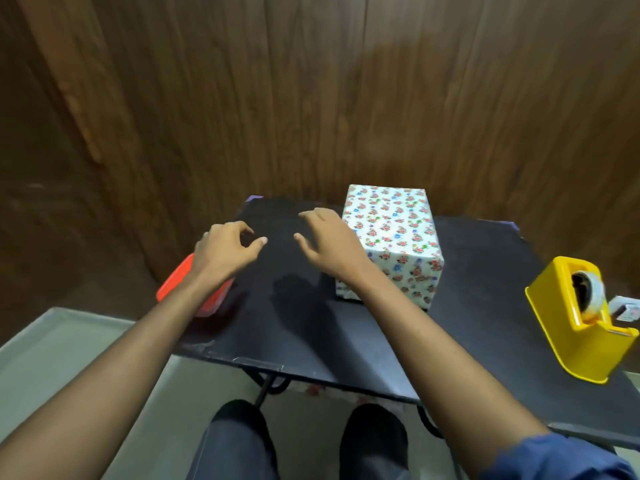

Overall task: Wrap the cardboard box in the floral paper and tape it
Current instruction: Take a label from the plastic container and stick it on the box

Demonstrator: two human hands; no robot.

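- The black surface (467, 289) is the biggest thing here, with a brown wood wall behind it.
- The cardboard box (391, 237) sits toward the back of the surface. The floral paper covers every side that shows, so the wrapping looks done or almost done.
- The yellow tape dispenser (575, 323) stands at the right edge, well apart from the box.
- A red thing (180, 278) lies at the left edge, partly hidden under the left arm. I cannot tell what it is.
- The left hand (225, 251) is above the surface, with loosely bent fingers, holding nothing.
- The right hand (329, 244) is just beside the box, relaxed and holding nothing.
- A good next step, I think: feel each paper fold, and press tape flat on any loose flap.
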